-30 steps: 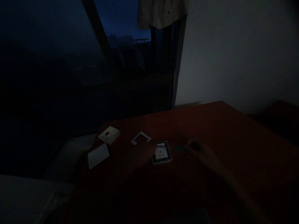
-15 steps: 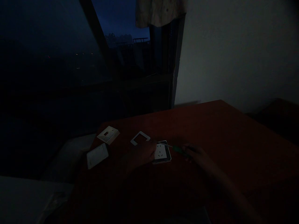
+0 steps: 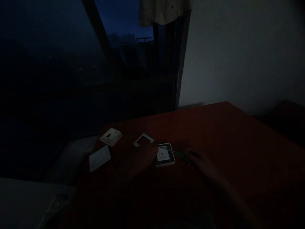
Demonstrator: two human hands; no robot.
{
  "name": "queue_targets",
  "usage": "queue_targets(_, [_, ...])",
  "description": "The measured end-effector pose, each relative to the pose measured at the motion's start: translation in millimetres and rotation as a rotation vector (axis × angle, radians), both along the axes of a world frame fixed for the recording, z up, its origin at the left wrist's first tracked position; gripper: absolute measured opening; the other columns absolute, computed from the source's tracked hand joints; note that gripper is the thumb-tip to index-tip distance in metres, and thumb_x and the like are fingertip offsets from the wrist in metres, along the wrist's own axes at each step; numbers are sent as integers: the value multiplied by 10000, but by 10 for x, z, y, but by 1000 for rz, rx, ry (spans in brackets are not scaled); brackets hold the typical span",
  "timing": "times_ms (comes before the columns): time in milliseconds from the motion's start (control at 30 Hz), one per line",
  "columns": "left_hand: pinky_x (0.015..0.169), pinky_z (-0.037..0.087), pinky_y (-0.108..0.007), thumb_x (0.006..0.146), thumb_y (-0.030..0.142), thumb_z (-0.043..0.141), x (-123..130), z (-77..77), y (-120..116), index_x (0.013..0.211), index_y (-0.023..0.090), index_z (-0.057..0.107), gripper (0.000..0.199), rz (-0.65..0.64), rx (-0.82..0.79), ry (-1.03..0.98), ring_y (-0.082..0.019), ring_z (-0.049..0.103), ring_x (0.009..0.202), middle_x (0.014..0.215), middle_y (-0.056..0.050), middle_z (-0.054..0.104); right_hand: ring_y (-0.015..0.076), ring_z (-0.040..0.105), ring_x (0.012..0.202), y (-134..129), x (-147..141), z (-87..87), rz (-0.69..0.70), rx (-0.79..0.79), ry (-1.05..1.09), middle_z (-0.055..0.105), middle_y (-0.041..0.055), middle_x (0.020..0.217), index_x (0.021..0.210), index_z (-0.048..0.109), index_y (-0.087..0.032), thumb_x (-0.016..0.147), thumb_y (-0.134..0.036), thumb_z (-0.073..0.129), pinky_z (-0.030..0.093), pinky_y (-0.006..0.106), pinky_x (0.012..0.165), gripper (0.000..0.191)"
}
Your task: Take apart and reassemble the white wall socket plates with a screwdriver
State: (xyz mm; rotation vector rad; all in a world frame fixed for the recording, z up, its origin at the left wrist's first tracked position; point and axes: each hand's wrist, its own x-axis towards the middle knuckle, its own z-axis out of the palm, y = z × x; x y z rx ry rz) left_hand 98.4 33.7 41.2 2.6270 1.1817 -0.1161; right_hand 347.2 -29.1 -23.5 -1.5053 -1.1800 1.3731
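In my right hand [image 3: 196,159] is a screwdriver [image 3: 179,155], its green handle gripped by closed fingers. The thin shaft points left across the top of a white wall socket [image 3: 163,154], which sits in a square box with a white rim and a dark inner border. My left hand [image 3: 150,153] is closed at the socket's left edge, by the screwdriver's tip. Darkness hides what its fingers hold, and the tip itself is hard to make out. Just behind the left hand lies a white square frame [image 3: 149,138].
Toward the left of the reddish table [image 3: 209,124] lie a cream-coloured box with a rectangular opening [image 3: 114,139] and a flat whitish rectangular object [image 3: 100,159]. A dark window is beyond the table's far left edge, and a pale wall [image 3: 238,57] is at the right.
My left hand has drawn slightly left, so more of the socket's near-left side shows. The screwdriver has moved slightly left and its shaft still crosses the socket.
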Motion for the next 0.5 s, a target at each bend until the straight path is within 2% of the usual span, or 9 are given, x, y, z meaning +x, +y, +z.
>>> queue_targets(167, [688, 465, -268, 948, 164, 408, -12, 21, -12, 878, 180, 598, 202, -9, 18, 6, -178, 620, 853, 991, -58, 626, 137, 545, 579, -11, -1, 21, -1, -2, -20, 566, -23, 657, 813, 601, -194, 779, -597, 560, 425, 252, 529, 407])
queue_targets(300, [698, 463, -266, 949, 185, 414, -8, 70, -51, 924, 182, 609, 197, 4, 20, 33, -175, 620, 851, 1016, -62, 619, 142, 557, 602, -20, 8, 22, -19, -9, -16, 596, -12, 695, 819, 618, -202, 774, -600, 570, 429, 248, 536, 403])
queue_targets(500, [742, 443, -276, 938, 164, 436, -11, 73, -61, 913, 180, 607, 173, 85, -39, -43, -181, 609, 880, 998, -52, 632, 158, 566, 598, -34, 38, -2, -74, -48, -17, 605, 2, 642, 826, 660, -193, 781, -640, 552, 429, 256, 535, 462])
